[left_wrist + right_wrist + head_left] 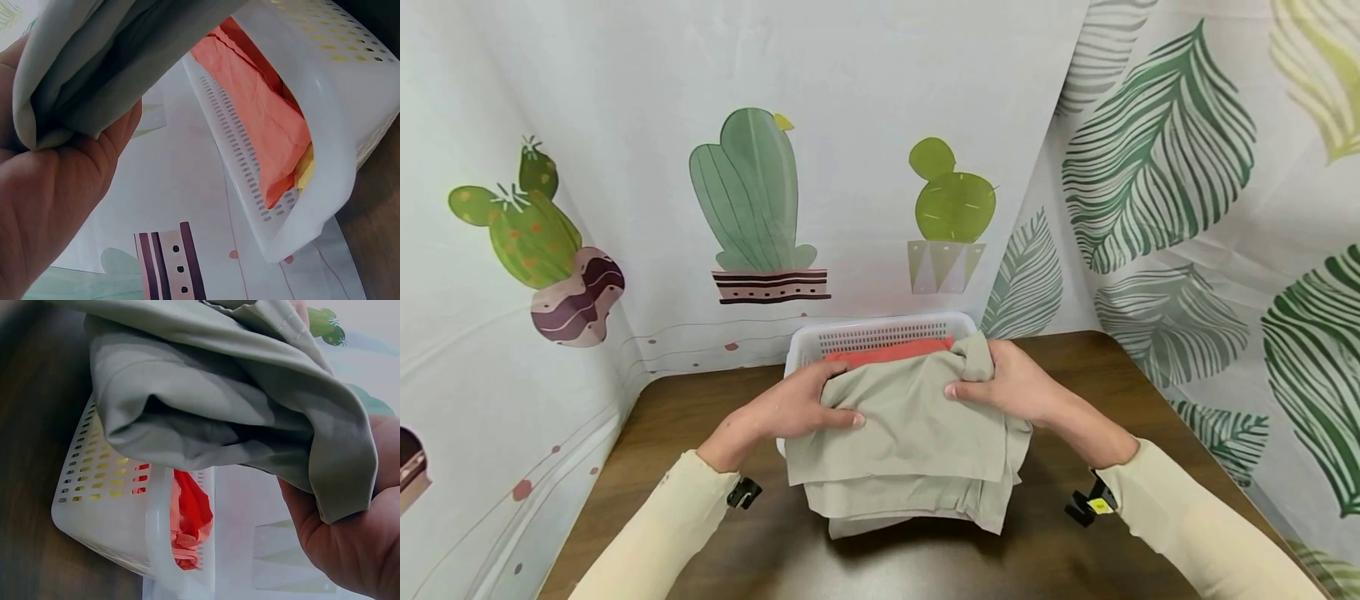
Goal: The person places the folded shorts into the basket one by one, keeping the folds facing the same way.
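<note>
A folded grey-green cloth garment (910, 425) hangs between both hands, above and in front of a white plastic basket (801, 343). My left hand (801, 400) grips its left upper edge, thumb on the near face and fingers behind. On the opposite side my right hand (1015, 383) pinches the upper right corner the same way. In the right wrist view the garment (206, 394) shows several loose layers. Inside the basket lies a red-orange cloth (262, 119), with a bit of yellow cloth (304, 167) beneath it. The garment hides the basket's front in the head view.
The basket stands on a dark brown wooden table (692, 417), near its back edge. Behind it hangs a white curtain (865, 100) printed with cacti, and a leaf-printed one (1157, 167) is at the right. Small black devices (745, 493) are strapped at both wrists.
</note>
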`<state>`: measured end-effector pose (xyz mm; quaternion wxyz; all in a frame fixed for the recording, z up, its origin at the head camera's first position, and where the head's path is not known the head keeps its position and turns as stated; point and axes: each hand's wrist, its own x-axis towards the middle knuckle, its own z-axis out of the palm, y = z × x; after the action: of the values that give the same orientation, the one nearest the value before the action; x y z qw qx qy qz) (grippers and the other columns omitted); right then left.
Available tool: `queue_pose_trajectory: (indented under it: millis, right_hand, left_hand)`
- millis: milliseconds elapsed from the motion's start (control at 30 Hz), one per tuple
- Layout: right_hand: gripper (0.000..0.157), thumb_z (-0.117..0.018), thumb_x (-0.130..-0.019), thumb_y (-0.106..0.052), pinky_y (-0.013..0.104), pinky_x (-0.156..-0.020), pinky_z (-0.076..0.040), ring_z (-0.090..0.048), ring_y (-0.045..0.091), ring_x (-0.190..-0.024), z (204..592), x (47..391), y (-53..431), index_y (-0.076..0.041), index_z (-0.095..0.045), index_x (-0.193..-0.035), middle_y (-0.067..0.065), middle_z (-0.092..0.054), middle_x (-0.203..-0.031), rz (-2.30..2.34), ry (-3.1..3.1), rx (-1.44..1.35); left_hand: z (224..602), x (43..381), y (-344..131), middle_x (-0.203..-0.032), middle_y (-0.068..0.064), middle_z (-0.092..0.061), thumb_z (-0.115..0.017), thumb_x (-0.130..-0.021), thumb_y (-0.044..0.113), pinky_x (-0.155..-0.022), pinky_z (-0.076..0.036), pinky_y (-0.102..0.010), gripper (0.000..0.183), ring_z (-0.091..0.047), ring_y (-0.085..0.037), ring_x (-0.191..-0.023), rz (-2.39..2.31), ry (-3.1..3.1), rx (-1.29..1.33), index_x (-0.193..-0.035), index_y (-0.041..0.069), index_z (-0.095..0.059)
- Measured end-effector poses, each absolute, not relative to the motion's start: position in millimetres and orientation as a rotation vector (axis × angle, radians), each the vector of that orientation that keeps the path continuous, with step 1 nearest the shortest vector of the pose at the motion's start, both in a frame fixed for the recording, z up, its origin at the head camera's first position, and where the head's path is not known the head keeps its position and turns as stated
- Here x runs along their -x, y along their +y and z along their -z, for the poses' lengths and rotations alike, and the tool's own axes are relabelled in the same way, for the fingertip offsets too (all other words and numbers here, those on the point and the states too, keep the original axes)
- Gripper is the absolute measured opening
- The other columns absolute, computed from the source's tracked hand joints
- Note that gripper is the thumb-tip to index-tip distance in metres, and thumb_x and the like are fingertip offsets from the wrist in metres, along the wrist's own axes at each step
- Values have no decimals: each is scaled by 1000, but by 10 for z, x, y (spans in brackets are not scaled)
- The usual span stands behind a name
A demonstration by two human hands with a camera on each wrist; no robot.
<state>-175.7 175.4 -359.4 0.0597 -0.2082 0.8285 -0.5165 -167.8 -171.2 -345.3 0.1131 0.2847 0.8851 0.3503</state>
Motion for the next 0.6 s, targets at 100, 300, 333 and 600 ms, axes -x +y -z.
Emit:
queue_pose_trajectory:
  millis: [100, 300, 333, 600]
  right_hand:
    - [43, -91, -86, -19, 33, -73, -62, -71, 17, -84, 3588, 1782, 1759, -3, -69, -119, 6, -73, -95, 1532, 2544, 648]
    - [44, -92, -85, -23, 32, -74, -61, -70, 17, -85, 3598, 1865, 1741, -6, -69, -119, 6, -73, -95, 1474, 2608, 633]
    - [44, -92, -85, -23, 33, -74, -61, -70, 17, -84, 3599, 1880, 1736, -6, -69, -118, 6, -73, -94, 1463, 2619, 632]
    - [41, -92, -85, -27, 35, -74, -58, -67, 18, -83, 3577, 1974, 1707, -5, -69, -110, 5, -72, -91, 1383, 2683, 629]
  left_hand:
    - [3456, 1706, -1711, -101, 5, -66, -88, -89, 33, -85, -53, -33, 40, -62, -14, -94, -1026, 2596, -825, -117, 18, -64]
    - [3486, 1765, -1722, -108, 5, -68, -88, -90, 35, -89, -53, -34, 50, -63, -14, -98, -1040, 2592, -806, -130, 18, -64]
    - [3489, 1774, -1726, -109, 6, -68, -88, -89, 35, -90, -53, -34, 52, -63, -14, -99, -1046, 2590, -803, -133, 19, -64]
    - [3504, 1834, -1730, -114, 7, -69, -88, -89, 34, -93, -52, -35, 62, -63, -13, -101, -1072, 2584, -817, -143, 20, -62]
